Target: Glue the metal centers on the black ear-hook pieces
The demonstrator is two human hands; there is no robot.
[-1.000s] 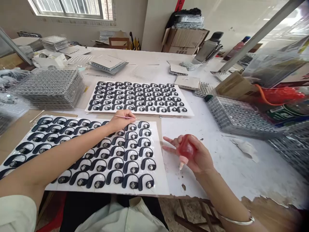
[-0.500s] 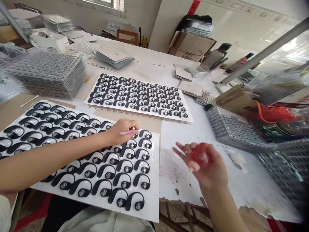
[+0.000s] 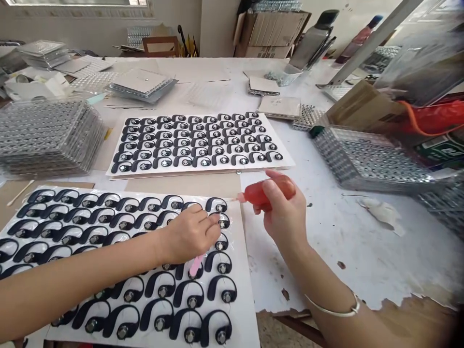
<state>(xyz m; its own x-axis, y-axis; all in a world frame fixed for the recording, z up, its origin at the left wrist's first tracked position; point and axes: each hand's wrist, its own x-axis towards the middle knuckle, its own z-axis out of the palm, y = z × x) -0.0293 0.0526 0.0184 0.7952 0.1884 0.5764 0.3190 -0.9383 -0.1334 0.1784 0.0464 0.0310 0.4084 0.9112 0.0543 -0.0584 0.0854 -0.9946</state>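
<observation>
My right hand is closed round a small red squeeze bottle, tilted sideways with its thin nozzle pointing left. The nozzle tip is at the top right black hook-shaped piece; whether it touches, I cannot tell. My left hand is closed over the right part of the near white sheet, holding a slim pink tool whose far end is hidden by the fingers. Rows of black hook-shaped pieces, each with a round silvery part at one end, cover this sheet.
Behind it lies a second white sheet with similar black pieces. Stacked clear trays stand at left, more trays at right. A cotton swab lies at far left, and a crumpled white scrap at right.
My right hand has brought the red bottle left to the near sheet's top right corner, turning its nozzle leftward. My left hand has turned, with the pink tool now pointing downward. The view has shifted.
</observation>
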